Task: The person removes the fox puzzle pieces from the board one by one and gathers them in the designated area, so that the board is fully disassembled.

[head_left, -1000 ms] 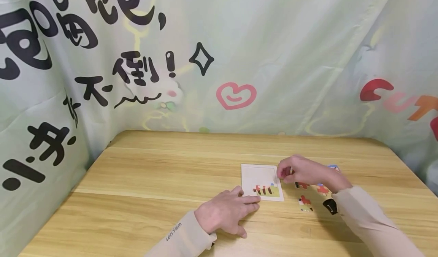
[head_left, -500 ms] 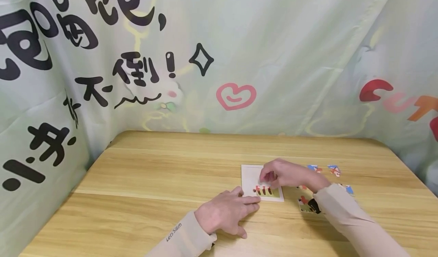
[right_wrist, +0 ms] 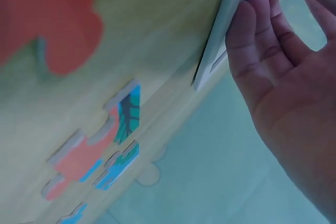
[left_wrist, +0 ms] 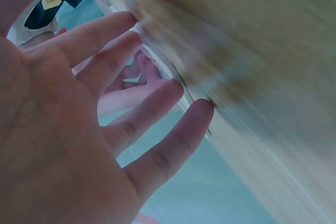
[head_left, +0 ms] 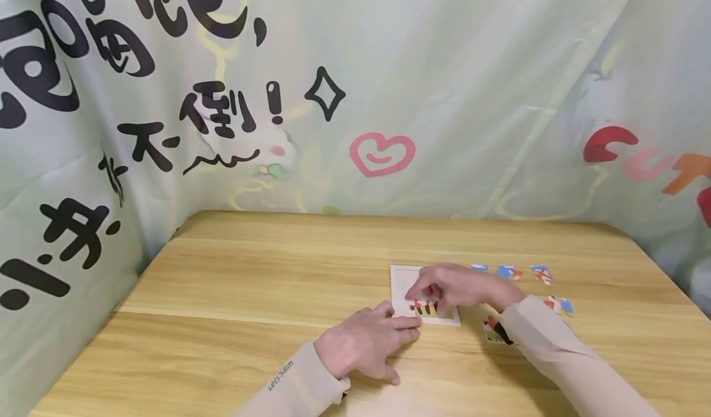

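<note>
A square white jigsaw tray lies on the table, with red, black and yellow-green jigsaw pieces along its lower part. My left hand lies with fingers spread, fingertips resting on the tray's near left edge. In the left wrist view, that left hand has straight, parted fingers and grips nothing. Over the tray bends my right hand, its index finger and thumb pointing down at the pieces. In the right wrist view, the right hand has its thumb tip hidden. Whether it pinches a piece cannot be seen.
Right of the tray lie several loose jigsaw pieces, among them a blue and orange piece, another piece and one with a blue corner. A piece with red is close in the right wrist view. A printed curtain hangs behind the wooden table.
My right hand has moved left from the tray's right edge to over its middle, uncovering loose pieces at the right. The left hand has kept its place on the tray edge.
</note>
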Action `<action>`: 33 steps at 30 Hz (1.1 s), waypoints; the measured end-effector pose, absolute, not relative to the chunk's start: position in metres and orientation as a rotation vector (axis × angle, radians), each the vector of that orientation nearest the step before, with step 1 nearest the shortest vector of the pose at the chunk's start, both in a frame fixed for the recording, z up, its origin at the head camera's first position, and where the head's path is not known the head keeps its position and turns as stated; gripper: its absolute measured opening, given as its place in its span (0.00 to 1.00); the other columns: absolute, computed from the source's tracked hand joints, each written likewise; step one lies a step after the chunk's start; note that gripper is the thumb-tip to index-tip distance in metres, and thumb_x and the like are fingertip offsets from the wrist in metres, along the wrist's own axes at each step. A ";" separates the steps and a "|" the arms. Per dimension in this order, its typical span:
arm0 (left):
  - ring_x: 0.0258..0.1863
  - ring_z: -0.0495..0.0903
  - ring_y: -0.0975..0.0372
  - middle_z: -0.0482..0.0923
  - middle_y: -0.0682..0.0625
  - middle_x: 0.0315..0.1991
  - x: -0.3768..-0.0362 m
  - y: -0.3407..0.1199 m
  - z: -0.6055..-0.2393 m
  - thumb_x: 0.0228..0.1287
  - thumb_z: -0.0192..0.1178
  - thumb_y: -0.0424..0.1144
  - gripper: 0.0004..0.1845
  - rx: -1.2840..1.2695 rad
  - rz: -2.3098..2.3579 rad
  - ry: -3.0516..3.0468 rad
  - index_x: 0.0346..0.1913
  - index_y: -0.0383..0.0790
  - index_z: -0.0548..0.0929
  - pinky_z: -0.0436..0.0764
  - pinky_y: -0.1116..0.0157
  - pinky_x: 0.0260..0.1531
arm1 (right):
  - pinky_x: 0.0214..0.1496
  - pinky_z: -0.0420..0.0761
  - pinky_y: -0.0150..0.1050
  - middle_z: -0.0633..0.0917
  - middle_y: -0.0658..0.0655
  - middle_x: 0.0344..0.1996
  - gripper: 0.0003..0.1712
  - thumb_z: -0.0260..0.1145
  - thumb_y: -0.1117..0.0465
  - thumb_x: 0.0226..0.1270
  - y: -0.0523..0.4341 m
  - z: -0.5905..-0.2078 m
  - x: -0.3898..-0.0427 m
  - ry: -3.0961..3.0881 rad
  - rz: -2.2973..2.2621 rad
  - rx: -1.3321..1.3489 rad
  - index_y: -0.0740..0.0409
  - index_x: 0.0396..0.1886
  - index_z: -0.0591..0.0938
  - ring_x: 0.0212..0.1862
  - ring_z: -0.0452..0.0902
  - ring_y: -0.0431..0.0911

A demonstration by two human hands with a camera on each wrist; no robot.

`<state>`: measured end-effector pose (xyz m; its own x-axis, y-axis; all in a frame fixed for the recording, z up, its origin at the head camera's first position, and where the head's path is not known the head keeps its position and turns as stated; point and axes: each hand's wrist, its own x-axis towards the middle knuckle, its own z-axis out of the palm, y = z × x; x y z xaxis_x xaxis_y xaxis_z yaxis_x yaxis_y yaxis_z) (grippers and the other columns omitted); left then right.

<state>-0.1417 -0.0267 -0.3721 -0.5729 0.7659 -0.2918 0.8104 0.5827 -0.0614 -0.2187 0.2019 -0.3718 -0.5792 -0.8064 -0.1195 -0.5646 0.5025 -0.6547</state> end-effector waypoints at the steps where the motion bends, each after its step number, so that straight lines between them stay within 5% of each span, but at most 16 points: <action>1: 0.62 0.64 0.65 0.54 0.71 0.77 -0.142 -0.026 -0.372 0.56 0.69 0.65 0.44 1.307 -0.278 2.581 0.76 0.60 0.68 0.74 0.72 0.49 | 0.32 0.73 0.31 0.75 0.49 0.30 0.35 0.69 0.84 0.41 0.202 -0.372 -0.219 2.342 -0.792 -1.119 0.63 0.54 0.87 0.30 0.67 0.38; 12: 0.62 0.63 0.66 0.54 0.71 0.77 -0.142 -0.027 -0.370 0.56 0.69 0.64 0.44 1.304 -0.267 2.579 0.76 0.60 0.68 0.74 0.71 0.48 | 0.35 0.77 0.32 0.77 0.47 0.32 0.28 0.71 0.83 0.44 0.205 -0.376 -0.220 2.340 -0.816 -1.123 0.61 0.48 0.88 0.33 0.70 0.39; 33: 0.61 0.64 0.65 0.54 0.70 0.77 -0.142 -0.027 -0.370 0.56 0.69 0.65 0.44 1.306 -0.278 2.582 0.76 0.61 0.68 0.73 0.73 0.48 | 0.35 0.74 0.34 0.75 0.49 0.28 0.29 0.68 0.86 0.39 0.203 -0.375 -0.217 2.306 -0.867 -1.203 0.53 0.38 0.78 0.32 0.69 0.40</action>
<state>-0.1416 -0.0269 -0.3700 -0.5742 0.7649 -0.2917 0.8096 0.5836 -0.0632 -0.2167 0.2030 -0.3747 -0.5511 -0.8322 -0.0606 -0.5860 0.4377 -0.6819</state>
